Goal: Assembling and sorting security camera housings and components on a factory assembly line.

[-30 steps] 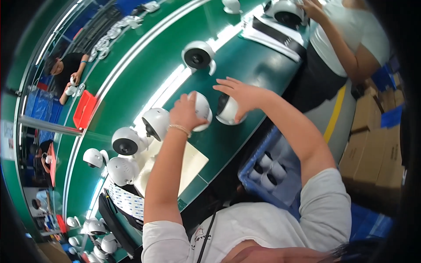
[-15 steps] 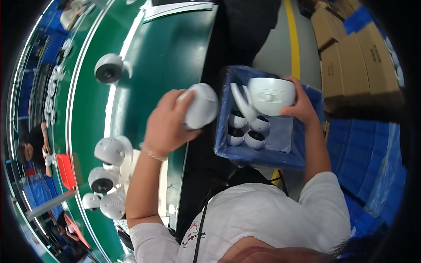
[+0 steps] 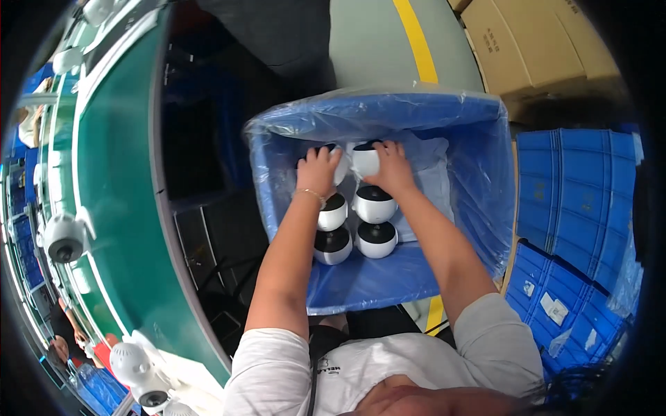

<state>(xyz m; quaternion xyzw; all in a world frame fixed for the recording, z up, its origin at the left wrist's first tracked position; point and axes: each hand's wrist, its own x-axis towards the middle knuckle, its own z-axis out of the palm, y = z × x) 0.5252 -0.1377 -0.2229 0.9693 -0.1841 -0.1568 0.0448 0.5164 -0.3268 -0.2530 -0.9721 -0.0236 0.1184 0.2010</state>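
Observation:
A blue bin (image 3: 388, 104) lined with clear plastic is in front of me. Inside, my left hand (image 3: 318, 171) is closed around a white, round security camera (image 3: 340, 170) in the far left part. Beside it, my right hand (image 3: 393, 170) grips another white security camera (image 3: 365, 163), its black face turned up. Fingers partly cover both. Nearer to me, several more security cameras (image 3: 375, 208) stand in two columns, black faces up, on a pale sheet (image 3: 431, 182).
A green workbench (image 3: 118, 173) runs along the left, with a white camera (image 3: 64, 238) and several others near its close end. Blue crates (image 3: 576, 201) are stacked at right, below cardboard boxes (image 3: 527, 48). A yellow line (image 3: 416, 41) crosses the floor. At far left, a person (image 3: 66, 340) sits.
The view has swung to the right, over the bin. Both hands, each with a camera, have moved down into it; the left came across from the bench side.

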